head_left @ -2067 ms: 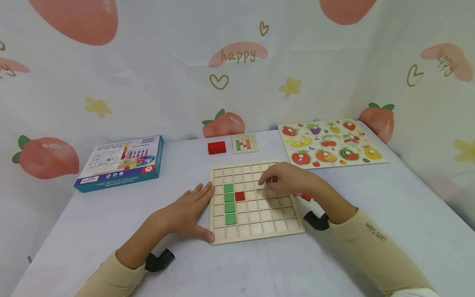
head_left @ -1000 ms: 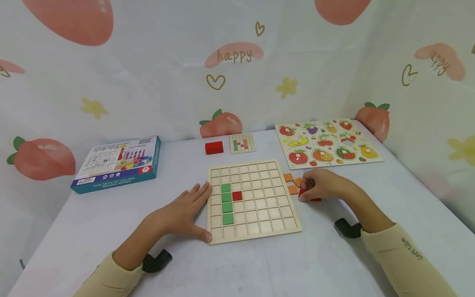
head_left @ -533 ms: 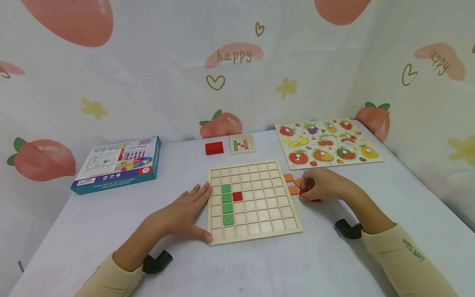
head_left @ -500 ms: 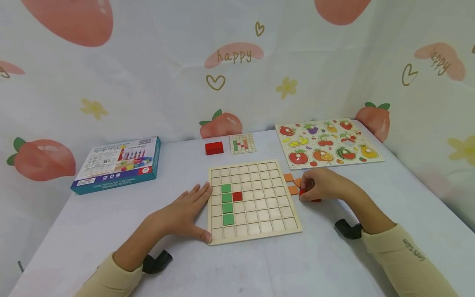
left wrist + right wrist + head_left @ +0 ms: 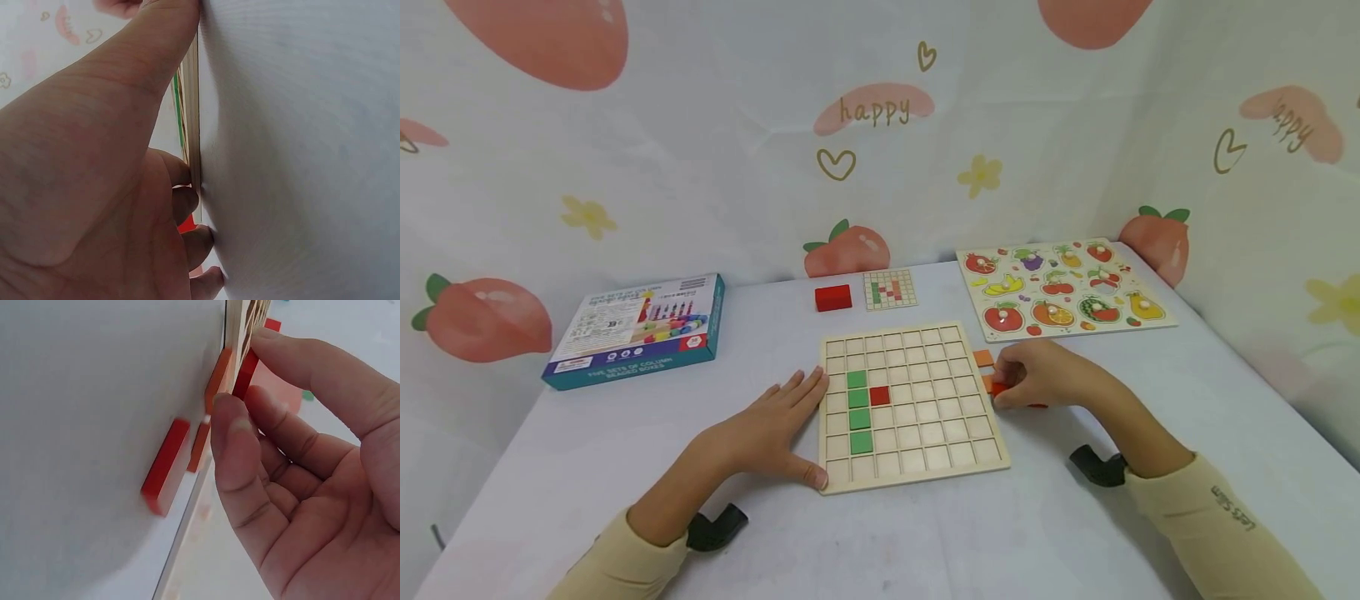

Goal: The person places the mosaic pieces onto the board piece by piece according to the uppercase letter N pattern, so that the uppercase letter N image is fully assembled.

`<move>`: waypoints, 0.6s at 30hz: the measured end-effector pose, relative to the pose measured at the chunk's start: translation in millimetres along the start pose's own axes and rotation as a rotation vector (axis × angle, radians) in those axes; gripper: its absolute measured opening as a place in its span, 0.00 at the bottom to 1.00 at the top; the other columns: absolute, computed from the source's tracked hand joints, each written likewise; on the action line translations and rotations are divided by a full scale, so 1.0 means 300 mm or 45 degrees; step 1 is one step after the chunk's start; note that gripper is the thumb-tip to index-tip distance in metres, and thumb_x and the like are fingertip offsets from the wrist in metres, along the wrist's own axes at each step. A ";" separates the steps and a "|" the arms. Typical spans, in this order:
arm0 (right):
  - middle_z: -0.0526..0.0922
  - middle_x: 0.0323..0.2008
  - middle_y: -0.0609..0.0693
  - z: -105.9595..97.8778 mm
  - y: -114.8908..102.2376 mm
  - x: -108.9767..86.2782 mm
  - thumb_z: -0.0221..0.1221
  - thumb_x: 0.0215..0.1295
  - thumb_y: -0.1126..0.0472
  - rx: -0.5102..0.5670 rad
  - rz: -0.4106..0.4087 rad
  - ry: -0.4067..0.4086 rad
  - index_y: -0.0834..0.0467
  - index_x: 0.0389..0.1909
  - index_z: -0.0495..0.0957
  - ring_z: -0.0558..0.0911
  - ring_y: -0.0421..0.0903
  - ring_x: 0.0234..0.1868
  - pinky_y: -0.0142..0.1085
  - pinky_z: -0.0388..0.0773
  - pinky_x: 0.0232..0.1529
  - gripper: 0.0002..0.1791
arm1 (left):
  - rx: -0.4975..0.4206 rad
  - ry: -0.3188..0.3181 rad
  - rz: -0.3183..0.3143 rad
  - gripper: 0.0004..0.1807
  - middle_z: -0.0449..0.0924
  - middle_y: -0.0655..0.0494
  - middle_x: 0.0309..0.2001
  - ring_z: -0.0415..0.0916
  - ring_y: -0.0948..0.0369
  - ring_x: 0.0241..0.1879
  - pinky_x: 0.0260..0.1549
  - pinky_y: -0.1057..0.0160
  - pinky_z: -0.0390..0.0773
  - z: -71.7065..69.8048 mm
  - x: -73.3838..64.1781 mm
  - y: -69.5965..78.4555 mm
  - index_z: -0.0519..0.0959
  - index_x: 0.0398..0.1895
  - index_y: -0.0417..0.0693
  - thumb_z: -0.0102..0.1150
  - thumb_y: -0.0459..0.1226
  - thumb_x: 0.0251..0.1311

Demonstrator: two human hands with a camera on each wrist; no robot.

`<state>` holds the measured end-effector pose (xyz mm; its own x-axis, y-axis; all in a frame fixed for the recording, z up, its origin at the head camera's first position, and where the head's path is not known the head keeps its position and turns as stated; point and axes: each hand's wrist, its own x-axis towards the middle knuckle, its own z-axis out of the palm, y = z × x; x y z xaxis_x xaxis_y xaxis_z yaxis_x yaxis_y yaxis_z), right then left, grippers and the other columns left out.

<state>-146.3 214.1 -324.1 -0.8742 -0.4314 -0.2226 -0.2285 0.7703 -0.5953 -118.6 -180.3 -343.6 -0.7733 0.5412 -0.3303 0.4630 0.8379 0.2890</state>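
Hands, head view: left hand [image 5: 778, 429] has its fingers spread, touching the left edge of a square pale-wood grid board [image 5: 928, 433]; right hand [image 5: 1045, 375] pinches a small red square tile [image 5: 999, 388] just beside the board's right edge.
Board: holds four green square tiles [image 5: 859, 398] in a column, one red tile [image 5: 879, 396] beside them.
Tabletop [image 5: 880, 542]: covered in white cloth, carrying the board.
Backdrop [image 5: 730, 167]: white fabric printed with peaches, hearts, yellow flowers and "happy".
Covered by the right hand: part of the orange tiles [image 5: 982, 358] and most of another red tile [image 5: 1038, 406].
Sleeves [image 5: 625, 558]: beige, cut off below.
Left wrist view: palm and thumb hide most of the board; a red patch by the fingertips is hard to identify.
Right wrist view: board cut off above; whether the pinched tile touches it, cannot tell.
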 end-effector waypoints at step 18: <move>0.78 0.26 0.43 0.078 -0.133 0.092 0.74 0.55 0.61 -0.047 -0.197 -0.085 0.52 0.28 0.80 0.76 0.44 0.33 0.37 0.76 0.35 0.10 | 0.002 0.004 0.003 0.74 0.39 0.50 0.81 0.32 0.45 0.78 0.72 0.40 0.44 0.000 0.000 0.000 0.44 0.82 0.47 0.66 0.74 0.37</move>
<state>-151.2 160.6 -324.8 -0.7974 -0.5753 -0.1820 -0.3745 0.7084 -0.5982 -118.6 -180.4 -343.7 -0.7735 0.5429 -0.3271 0.4655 0.8368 0.2882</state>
